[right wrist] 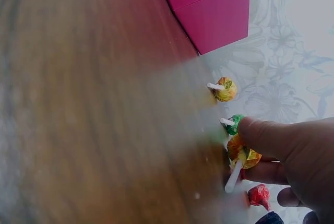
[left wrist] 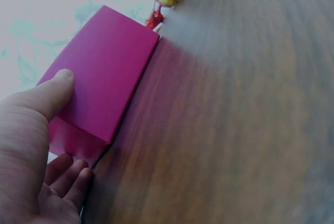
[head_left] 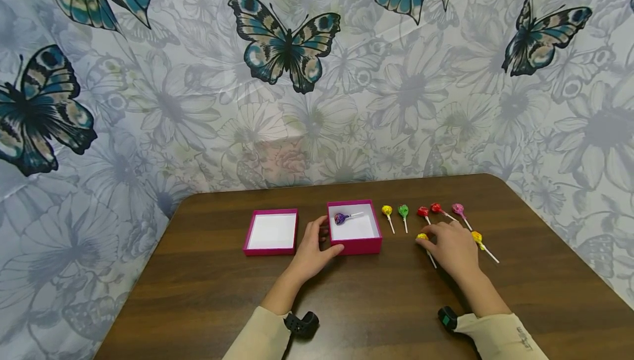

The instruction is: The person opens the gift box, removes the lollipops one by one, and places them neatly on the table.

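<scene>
In the head view, my left hand (head_left: 313, 251) holds the pink box (head_left: 360, 246) at its left front corner. The thumb lies on the front wall, with the other fingers at the left side. A purple lollipop (head_left: 340, 218) lies on the white inside of the box. To the right, my right hand (head_left: 453, 247) pinches a yellow lollipop (right wrist: 249, 159) by its wrapped head between thumb and finger. Its white stick points down toward the near side of the table. Another yellow lollipop (head_left: 477, 237) lies just right of this hand.
The box lid (head_left: 271, 232) lies with its white inside up, left of the box. Behind my right hand are a yellow lollipop (head_left: 387, 211), a green lollipop (head_left: 403, 211), two red lollipops (head_left: 436, 207) and a pink lollipop (head_left: 458, 209). A butterfly-patterned cloth (head_left: 317, 129) hangs behind the wooden table (head_left: 376, 305).
</scene>
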{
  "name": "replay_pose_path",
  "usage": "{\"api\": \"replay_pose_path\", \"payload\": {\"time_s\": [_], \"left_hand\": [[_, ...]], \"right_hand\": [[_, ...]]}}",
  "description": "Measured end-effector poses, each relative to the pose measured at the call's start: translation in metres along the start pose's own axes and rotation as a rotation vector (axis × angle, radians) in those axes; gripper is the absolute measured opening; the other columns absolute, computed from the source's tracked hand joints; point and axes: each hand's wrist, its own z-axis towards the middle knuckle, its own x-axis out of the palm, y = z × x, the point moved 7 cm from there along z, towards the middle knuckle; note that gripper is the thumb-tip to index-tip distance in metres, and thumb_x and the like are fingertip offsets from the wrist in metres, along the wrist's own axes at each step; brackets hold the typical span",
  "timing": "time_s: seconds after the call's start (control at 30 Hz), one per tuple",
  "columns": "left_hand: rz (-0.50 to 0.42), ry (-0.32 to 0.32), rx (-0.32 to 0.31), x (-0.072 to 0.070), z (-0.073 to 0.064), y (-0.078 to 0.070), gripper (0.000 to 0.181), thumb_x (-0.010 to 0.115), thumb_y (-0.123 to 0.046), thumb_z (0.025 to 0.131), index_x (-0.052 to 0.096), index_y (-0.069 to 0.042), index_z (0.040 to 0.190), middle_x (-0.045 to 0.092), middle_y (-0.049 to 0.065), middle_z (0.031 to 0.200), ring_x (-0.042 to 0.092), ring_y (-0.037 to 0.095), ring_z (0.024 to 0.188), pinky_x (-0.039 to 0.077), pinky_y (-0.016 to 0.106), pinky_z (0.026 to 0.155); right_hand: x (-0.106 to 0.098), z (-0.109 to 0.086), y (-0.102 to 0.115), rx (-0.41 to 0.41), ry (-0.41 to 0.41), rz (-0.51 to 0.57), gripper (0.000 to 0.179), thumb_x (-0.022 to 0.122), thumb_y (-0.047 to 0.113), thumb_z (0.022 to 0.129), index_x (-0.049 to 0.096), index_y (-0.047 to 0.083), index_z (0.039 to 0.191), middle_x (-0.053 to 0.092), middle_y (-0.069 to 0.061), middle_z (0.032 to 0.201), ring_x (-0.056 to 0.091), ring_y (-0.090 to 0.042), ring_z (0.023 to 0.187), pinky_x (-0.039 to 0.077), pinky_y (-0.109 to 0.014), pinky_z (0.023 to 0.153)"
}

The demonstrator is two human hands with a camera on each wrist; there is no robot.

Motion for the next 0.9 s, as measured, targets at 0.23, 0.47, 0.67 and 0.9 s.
{"api": "replay_pose_path", "payload": {"time_s": [0.23,0.47,0.67,0.9], "left_hand": [[-0.012,0.001,0.001,0.0001,0.0002,0.0012,0.08,0.077,-0.032,0.088,0.032,-0.01,0.151,0.044,0.015,0.139,0.052,0.027,0.126,0.049,0.045,0.106],[-0.018,-0.001,0.0,-0.0007,-0.0007,0.0004,0.08,0.076,-0.032,0.088,0.032,-0.009,0.151,0.044,0.015,0.138,0.052,0.028,0.126,0.049,0.046,0.107],[-0.021,-0.001,0.036,-0.0017,-0.0015,-0.0047,0.079,0.075,-0.031,0.089,0.032,-0.005,0.15,0.044,0.018,0.137,0.052,0.03,0.126,0.049,0.048,0.106],[-0.012,0.006,0.015,-0.0008,-0.0015,-0.0044,0.08,0.075,-0.031,0.089,0.031,-0.007,0.151,0.043,0.017,0.14,0.051,0.03,0.127,0.048,0.047,0.107]], "right_hand": [[0.0001,-0.001,0.0004,0.0,0.002,-0.002,0.033,0.083,0.038,0.077,0.078,0.01,0.094,0.075,-0.009,0.087,0.053,-0.026,0.072,0.043,-0.037,0.058],[-0.0022,-0.0021,-0.0014,0.012,-0.033,0.008,0.032,0.083,0.039,0.077,0.078,0.012,0.093,0.075,-0.009,0.088,0.062,-0.035,0.084,0.05,-0.047,0.068],[-0.0035,-0.0026,-0.0019,0.023,-0.03,0.017,0.03,0.082,0.039,0.078,0.078,0.013,0.094,0.076,-0.009,0.09,0.063,-0.036,0.087,0.051,-0.049,0.071],[-0.007,-0.0021,-0.0021,0.027,-0.031,0.027,0.026,0.082,0.037,0.079,0.078,0.014,0.092,0.075,-0.009,0.089,0.061,-0.033,0.081,0.049,-0.045,0.066]]}}
